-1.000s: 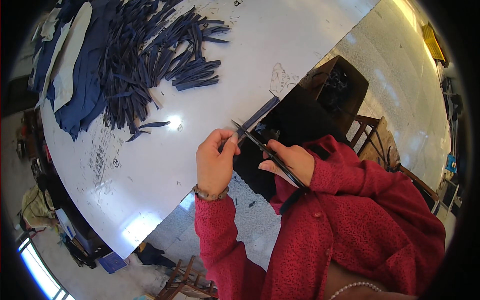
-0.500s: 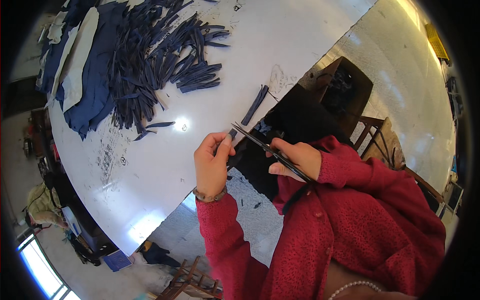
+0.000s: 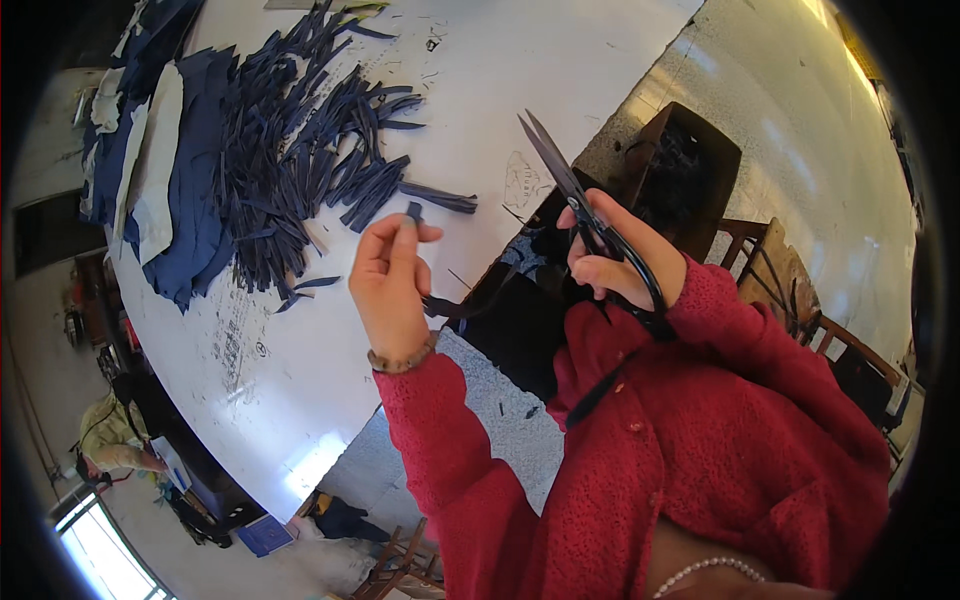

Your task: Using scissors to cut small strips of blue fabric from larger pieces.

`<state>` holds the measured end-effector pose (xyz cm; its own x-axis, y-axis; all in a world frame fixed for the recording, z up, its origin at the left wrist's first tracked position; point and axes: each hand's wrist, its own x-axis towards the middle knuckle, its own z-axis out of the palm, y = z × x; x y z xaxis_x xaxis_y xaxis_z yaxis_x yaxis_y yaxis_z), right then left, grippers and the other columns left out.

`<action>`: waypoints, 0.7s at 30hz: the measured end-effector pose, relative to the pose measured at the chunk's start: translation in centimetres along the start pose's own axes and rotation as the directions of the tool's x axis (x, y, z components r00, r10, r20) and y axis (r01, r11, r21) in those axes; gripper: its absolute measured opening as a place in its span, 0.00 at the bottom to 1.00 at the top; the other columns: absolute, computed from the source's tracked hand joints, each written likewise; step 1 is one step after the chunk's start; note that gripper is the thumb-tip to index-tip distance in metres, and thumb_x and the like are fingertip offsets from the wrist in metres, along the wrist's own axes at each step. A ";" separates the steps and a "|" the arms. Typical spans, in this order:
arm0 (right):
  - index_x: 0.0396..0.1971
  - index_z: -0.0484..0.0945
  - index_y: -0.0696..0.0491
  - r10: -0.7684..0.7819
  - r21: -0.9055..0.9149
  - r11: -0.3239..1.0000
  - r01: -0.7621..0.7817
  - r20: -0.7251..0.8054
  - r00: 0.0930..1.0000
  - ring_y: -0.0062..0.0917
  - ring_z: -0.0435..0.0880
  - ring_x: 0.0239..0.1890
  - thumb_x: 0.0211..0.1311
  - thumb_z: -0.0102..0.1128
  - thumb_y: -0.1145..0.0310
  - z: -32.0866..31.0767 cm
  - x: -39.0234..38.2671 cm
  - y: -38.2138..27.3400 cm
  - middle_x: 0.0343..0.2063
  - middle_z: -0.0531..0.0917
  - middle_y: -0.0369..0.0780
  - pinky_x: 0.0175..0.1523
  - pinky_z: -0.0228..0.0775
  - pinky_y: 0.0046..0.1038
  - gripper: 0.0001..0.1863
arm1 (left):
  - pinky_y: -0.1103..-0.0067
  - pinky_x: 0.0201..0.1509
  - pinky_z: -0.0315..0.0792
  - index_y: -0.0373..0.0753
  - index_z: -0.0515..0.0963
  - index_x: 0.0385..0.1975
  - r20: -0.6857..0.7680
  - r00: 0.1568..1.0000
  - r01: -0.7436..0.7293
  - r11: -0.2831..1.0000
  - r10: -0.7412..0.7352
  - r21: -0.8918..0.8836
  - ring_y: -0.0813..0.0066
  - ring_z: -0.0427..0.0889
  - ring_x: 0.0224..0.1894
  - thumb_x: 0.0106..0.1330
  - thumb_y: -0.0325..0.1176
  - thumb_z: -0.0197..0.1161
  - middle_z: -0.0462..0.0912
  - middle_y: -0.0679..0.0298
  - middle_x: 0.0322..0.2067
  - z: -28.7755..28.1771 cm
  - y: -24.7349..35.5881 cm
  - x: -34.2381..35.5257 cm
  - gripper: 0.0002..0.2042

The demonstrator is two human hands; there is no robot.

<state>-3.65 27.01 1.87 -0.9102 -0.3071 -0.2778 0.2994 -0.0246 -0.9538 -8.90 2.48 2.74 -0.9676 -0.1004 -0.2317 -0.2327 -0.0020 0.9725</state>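
Scissors (image 3: 555,160) sit gripped in our right hand (image 3: 628,252); our left hand (image 3: 392,275) pinches a strip (image 3: 414,211) above the table (image 3: 490,70). Past black cloth (image 3: 515,340), we see a box (image 3: 724,165) holding dark stuff; farther, heaped strips (image 3: 262,180) beside blue fabric (image 3: 202,150).

Cut strips (image 3: 438,197) now beside the heap (image 3: 270,170) (earlier near the table edge (image 3: 630,80)), hands (image 3: 388,290) farther apart.

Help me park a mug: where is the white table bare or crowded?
Apart from marks and specks, the white table is bare between the left hand and the table's left edge. Another bare patch lies beyond the scissors, between the heap of navy fabric strips and the right edge. Upper left is crowded with that heap, navy fabric pieces and white scraps.
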 end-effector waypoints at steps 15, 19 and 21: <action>0.52 0.59 0.54 -0.010 0.180 0.984 -0.005 0.080 0.997 0.17 0.75 0.34 0.54 0.59 0.79 2.1 1.9 -0.8 0.32 0.76 0.38 0.41 0.68 0.19 0.27 | 0.91 0.22 0.53 0.33 0.76 0.40 0.241 0.960 0.137 0.989 -0.145 0.053 0.92 0.61 0.18 0.69 0.28 0.55 0.79 0.66 0.24 3.6 -1.1 -7.3 0.07; 0.51 0.59 0.56 -0.037 0.046 0.998 0.036 0.020 0.999 0.17 0.74 0.34 0.54 0.57 0.80 2.3 1.8 -0.5 0.31 0.74 0.38 0.42 0.68 0.20 0.26 | 0.91 0.22 0.53 0.34 0.76 0.42 0.266 0.934 0.226 0.972 -0.237 0.071 0.92 0.62 0.19 0.70 0.30 0.55 0.76 0.69 0.23 1.6 -2.5 -7.7 0.08; 0.51 0.59 0.56 -0.078 -0.008 0.997 0.078 -0.006 0.997 0.18 0.74 0.34 0.53 0.57 0.80 2.1 2.1 -0.3 0.31 0.73 0.38 0.42 0.68 0.20 0.25 | 0.90 0.24 0.56 0.33 0.77 0.41 0.241 0.937 0.233 0.967 -0.252 0.103 0.90 0.65 0.22 0.70 0.30 0.54 0.73 0.72 0.22 0.4 -2.9 -8.0 0.08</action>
<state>-5.08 24.32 1.84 -0.9327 -0.2982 -0.2030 0.2249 -0.0407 -0.9735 -0.55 3.74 1.73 -0.8719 0.1459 -0.4674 -0.4610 0.0769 0.8840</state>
